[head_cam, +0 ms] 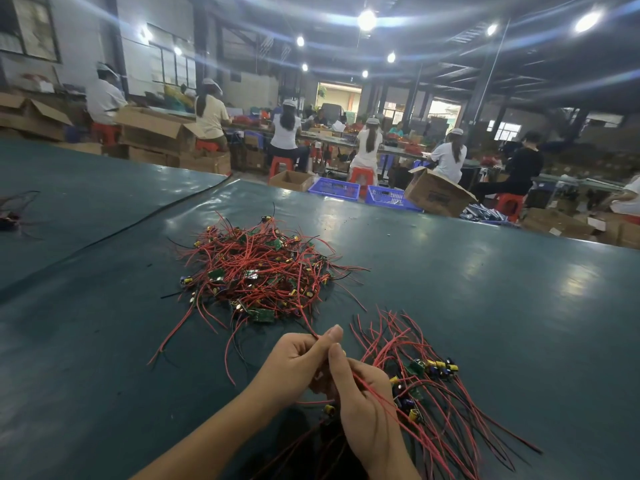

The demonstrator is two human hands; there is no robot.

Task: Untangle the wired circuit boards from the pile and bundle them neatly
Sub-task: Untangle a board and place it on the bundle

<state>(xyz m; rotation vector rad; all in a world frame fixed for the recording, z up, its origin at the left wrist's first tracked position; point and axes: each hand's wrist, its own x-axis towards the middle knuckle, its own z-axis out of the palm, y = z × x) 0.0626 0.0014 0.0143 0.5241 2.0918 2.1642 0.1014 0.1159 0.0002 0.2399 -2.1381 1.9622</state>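
Note:
A tangled pile of small green circuit boards with red and black wires [259,271] lies on the dark green table [467,306] in front of me. My left hand [298,362] pinches a red wire that runs up into that pile. My right hand [363,396] grips a bundle of red wires beside it, thumb up against the left hand. To the right lies a sorted group of boards with yellow capacitors and long wires [426,382], fanned out across the table. A yellow capacitor [329,408] shows under my hands.
A black cable [138,221] runs across the table at the left, and a small wire clump [10,216] lies at the far left edge. Beyond the table's far edge are cardboard boxes [436,195], blue crates [332,188] and seated workers.

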